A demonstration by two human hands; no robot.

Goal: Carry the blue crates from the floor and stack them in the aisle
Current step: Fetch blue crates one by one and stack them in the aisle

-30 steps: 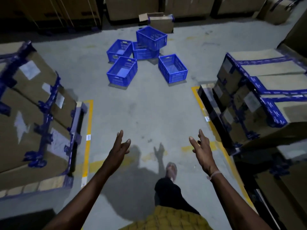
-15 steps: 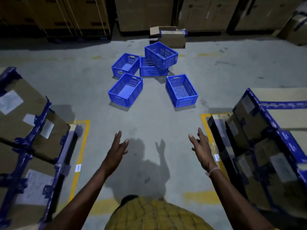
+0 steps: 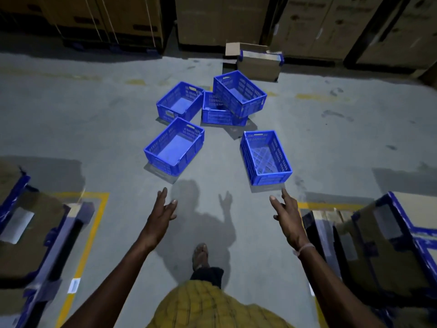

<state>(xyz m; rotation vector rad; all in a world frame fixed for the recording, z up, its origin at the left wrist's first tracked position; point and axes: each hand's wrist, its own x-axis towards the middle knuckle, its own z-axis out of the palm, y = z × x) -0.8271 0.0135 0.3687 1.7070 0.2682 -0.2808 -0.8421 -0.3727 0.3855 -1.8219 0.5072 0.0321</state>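
Observation:
Several blue plastic crates lie on the grey floor ahead. The nearest left crate (image 3: 174, 147) and the nearest right crate (image 3: 266, 157) stand upright and empty. Behind them sits another crate (image 3: 179, 101), and a tilted crate (image 3: 239, 93) rests on top of a further crate (image 3: 218, 113). My left hand (image 3: 160, 217) and my right hand (image 3: 287, 216) reach forward, fingers spread, holding nothing. Both hands are short of the crates; my right fingertips are just below the nearest right crate.
Strapped cardboard boxes on pallets stand at the left (image 3: 26, 233) and right (image 3: 387, 242), inside yellow floor lines (image 3: 94, 223). A small open cardboard box (image 3: 257, 62) lies behind the crates. Tall cartons (image 3: 220, 20) line the back. My sandalled foot (image 3: 199, 255) steps forward.
I have walked forward down the aisle; the crates are nearer and larger in view. The pallets have slid back to my sides. Both hands stay raised and empty.

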